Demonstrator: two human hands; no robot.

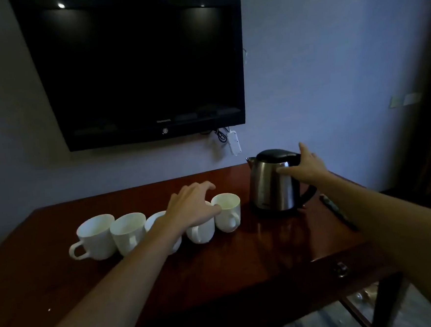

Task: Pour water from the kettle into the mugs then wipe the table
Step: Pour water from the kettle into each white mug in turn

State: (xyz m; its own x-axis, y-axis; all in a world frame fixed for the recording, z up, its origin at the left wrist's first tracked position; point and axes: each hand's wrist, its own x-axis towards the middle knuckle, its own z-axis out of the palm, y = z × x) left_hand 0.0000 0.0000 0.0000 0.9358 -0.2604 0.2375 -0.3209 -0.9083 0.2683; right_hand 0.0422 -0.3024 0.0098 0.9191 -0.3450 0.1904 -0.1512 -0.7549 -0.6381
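Nearest the camera, two bare forearms are reaching out over the dark wooden desk (pixel 241 251). Midway across it, five white mugs (pixel 127 232) are standing in a row, handles turned toward the near edge. The left hand (pixel 192 207) is hovering over the two rightmost mugs, fingers loosely spread and gripping nothing; whether the thumb is touching the end mug's rim I cannot tell. Toward the desk's far right corner, the steel kettle (pixel 274 182) is sitting upright on its base, spout pointing left. The right hand (pixel 304 166) is spreading wide against the kettle's upper body beside the handle, not yet wrapping it.

The mugs are crowding each other, so a nudge from the left hand could topple several. The metal may be hot, and a loose hold could spill water across the desk.
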